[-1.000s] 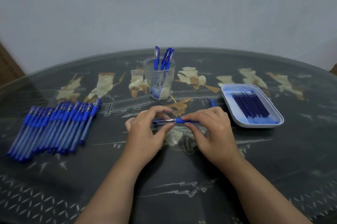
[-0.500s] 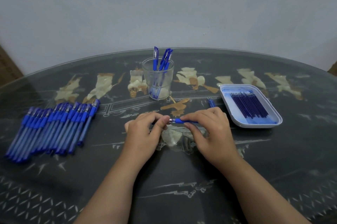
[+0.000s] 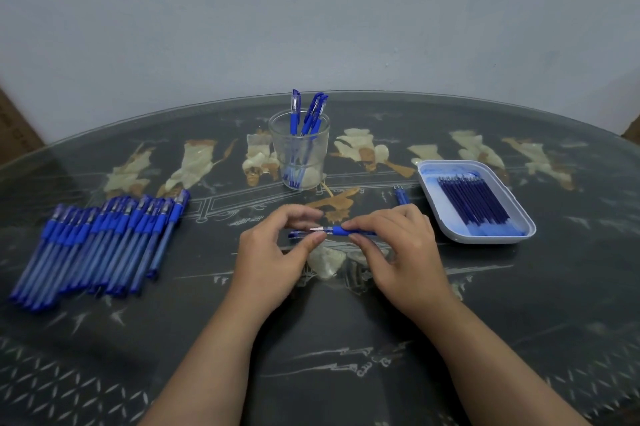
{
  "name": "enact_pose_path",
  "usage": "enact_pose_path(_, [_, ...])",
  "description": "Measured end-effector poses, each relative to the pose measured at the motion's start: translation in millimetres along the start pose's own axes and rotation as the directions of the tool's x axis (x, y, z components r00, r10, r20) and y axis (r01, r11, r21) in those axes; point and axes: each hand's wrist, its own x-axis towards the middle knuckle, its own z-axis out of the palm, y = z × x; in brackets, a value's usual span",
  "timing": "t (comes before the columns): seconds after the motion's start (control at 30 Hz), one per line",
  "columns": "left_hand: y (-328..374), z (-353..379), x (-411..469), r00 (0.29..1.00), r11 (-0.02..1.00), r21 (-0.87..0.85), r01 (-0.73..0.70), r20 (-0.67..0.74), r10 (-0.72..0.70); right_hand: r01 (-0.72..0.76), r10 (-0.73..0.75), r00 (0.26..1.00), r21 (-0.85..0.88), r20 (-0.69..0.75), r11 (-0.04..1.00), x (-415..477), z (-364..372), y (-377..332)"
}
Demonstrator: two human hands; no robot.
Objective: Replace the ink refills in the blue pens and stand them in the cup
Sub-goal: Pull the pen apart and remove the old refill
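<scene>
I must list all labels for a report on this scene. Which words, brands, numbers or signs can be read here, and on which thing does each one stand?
No text is readable.
Pens in the cup: any print is too small.
Held pen: no print shows.
Cardboard at left edge: dark marks, too blurred.

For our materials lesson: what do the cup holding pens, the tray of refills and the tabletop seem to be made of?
Cup: clear glass or hard plastic; pens show through its wall.
Tray: probably pale matte plastic; rounded moulded rim, blue stains.
Tabletop: likely glass sheet over dark patterned surface; glossy, clear edge.
</scene>
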Motion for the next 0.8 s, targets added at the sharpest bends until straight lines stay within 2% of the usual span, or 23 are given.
enact_pose_path(0.23, [-0.1,1.7,1.8,0.999,0.999,0.038,0.036,-0.028,-0.035,-0.008,0.007,1.0,0.013,0.006,1.0,-0.3,0.5,-0.2])
enact_pose_path(0.57, [-2.4,0.9,2.1,0.995,0.991,-0.103,0.086,-0.038,-0.091,-0.015,0.015,1.0,0.013,0.01,1.0,-0.3,-0.4,-1.1])
enact_pose_path(0.7, [-0.1,1.8,2.4,0.99,0.99,-0.062,0.126,-0.048,-0.129,-0.013,0.013,1.0,0.008,0.018,1.0,-0.1,-0.5,-1.5])
enact_pose_path(0.8, [2.1,0.7,1.8,0.986,0.979,-0.131,0.155,-0.039,-0.161,-0.018,0.018,1.0,0.007,0.016,1.0,-0.1,-0.6,-1.5])
